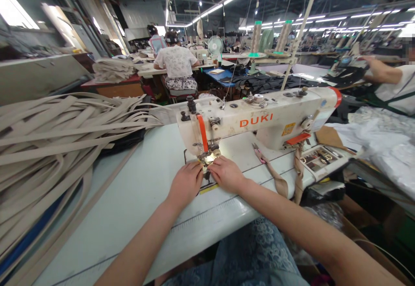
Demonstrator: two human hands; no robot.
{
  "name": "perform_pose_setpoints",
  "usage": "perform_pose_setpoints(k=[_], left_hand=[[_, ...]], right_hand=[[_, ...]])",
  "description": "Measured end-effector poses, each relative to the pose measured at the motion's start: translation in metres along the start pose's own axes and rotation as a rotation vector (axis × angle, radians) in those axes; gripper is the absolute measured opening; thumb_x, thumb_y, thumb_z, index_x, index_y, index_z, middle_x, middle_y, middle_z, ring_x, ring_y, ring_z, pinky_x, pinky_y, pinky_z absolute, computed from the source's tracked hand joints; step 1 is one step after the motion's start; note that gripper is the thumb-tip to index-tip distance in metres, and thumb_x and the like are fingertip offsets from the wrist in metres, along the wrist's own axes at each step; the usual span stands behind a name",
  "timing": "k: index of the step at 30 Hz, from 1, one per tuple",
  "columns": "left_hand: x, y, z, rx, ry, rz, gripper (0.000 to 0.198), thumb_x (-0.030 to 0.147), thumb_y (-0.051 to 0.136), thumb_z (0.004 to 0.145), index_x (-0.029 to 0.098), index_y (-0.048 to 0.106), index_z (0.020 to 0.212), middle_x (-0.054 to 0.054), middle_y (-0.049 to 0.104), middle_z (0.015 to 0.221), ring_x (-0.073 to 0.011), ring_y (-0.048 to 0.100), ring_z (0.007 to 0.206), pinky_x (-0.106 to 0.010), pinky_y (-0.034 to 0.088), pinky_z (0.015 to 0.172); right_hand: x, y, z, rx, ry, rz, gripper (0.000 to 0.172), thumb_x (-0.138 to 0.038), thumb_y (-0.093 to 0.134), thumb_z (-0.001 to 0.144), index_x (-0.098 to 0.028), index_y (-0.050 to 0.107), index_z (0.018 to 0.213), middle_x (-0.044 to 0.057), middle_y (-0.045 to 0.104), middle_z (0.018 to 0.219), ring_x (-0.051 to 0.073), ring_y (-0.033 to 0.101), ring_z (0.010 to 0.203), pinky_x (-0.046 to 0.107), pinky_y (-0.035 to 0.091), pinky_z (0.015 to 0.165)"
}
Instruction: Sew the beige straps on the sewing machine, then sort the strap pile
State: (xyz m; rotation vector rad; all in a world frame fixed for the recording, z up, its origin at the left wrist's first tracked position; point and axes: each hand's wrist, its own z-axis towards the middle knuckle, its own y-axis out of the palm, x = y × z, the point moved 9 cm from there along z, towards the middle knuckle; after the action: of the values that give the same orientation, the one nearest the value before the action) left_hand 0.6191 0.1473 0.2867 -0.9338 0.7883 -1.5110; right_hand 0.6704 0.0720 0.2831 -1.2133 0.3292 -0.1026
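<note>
A white DUKI sewing machine [259,119] stands on a pale table [136,199]. My left hand [185,184] and my right hand [226,174] sit side by side right at the presser foot [209,158], under its lamp. Both have their fingers curled and pressed down on a small piece at the needle that I cannot make out. A beige strap [279,183] hangs over the table's front edge to the right of my right hand, beside small snips [258,152].
A big heap of beige straps [55,143] covers the table's left side. A tray of metal rings [319,157] sits under the machine's right end. Thread cones [256,35] stand behind. A person at the right and people ahead work at other tables.
</note>
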Motion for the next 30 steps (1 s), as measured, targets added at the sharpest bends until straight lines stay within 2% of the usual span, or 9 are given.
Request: perform_pose_setpoints(k=[14, 30], left_hand=[[0.0009, -0.0020, 0.0023, 0.022, 0.025, 0.022, 0.029, 0.019, 0.039, 0.093, 0.011, 0.067, 0.098, -0.015, 0.071, 0.100, -0.0267, 0.066, 0.093, -0.043, 0.056, 0.085], [-0.0023, -0.0007, -0.0020, 0.060, 0.020, -0.021, 0.032, 0.024, 0.039, 0.094, 0.010, 0.067, 0.103, -0.017, 0.070, 0.105, -0.0274, 0.065, 0.098, -0.045, 0.055, 0.090]], right_hand=[[-0.0009, -0.0031, 0.0008, 0.036, -0.010, -0.019, 0.023, -0.021, 0.047, 0.096, -0.013, 0.067, 0.087, 0.008, 0.063, 0.088, 0.022, 0.053, 0.087, 0.032, 0.043, 0.079], [0.0010, -0.0063, 0.0009, 0.089, -0.006, -0.003, 0.024, -0.022, 0.048, 0.097, -0.013, 0.067, 0.087, 0.008, 0.063, 0.085, 0.020, 0.053, 0.085, 0.031, 0.042, 0.080]])
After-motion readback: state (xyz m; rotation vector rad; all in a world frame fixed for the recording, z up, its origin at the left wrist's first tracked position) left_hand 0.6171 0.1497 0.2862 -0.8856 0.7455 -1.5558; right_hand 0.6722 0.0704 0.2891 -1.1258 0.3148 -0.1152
